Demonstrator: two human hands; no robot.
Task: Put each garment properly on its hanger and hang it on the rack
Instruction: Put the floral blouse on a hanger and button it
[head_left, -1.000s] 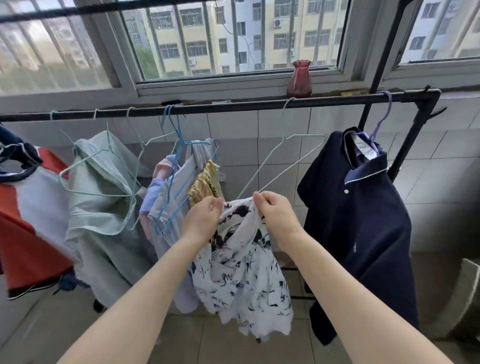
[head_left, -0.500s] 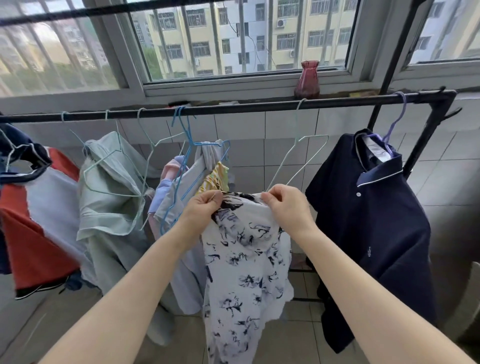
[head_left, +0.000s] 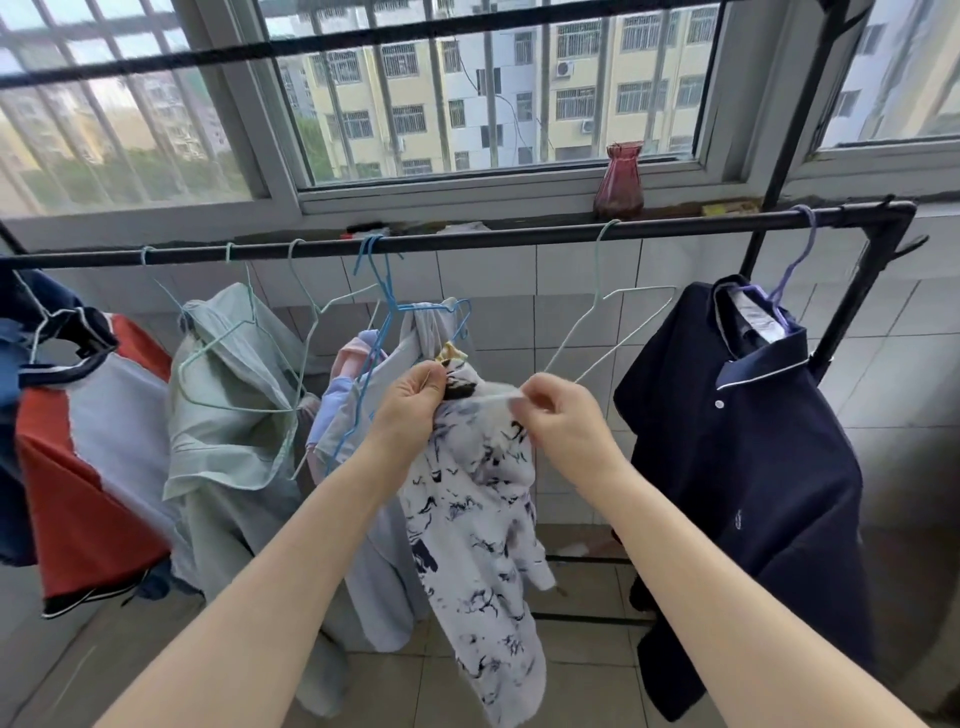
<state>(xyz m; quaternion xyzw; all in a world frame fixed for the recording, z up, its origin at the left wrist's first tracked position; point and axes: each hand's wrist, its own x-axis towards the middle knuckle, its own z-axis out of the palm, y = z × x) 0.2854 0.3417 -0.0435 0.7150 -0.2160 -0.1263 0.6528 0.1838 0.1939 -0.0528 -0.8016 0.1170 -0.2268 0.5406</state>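
Hands are both up at the top edge of the white floral-print garment (head_left: 475, 519), which dangles in front of the rack rail (head_left: 467, 241), roughly in the middle of the scene. Left hand (head_left: 410, 410) has its fingers curled tight around a bunched bit of the fabric near the dark patch at the top. Right hand (head_left: 563, 415) pinches a thin strip of the same edge between thumb and fingertips, though it's a bit blurry so I can't tell which fingers exactly. So neither hand is free.

Step-wise I'd say this is the "sort out the neckline" part: finding or spreading the opening before it goes onto a hanger. The garment isn't on any hanger yet, as far as I can see.

Obvious candidate is the empty pale wire hanger (head_left: 610, 325) hooked on the rail just to the right and a little further away than the hands, its lower arm ending close above the right hand. Next move probably means stretching the opening wide and feeding one hanger arm in, then the other shoulder.

To the right the navy polo shirt (head_left: 753, 457) already sits neatly on a purple hanger (head_left: 789, 270). Left of the hands there's a crowded bunch of blue hangers (head_left: 384, 317) with crumpled clothes, so snagging those looks like the risk.
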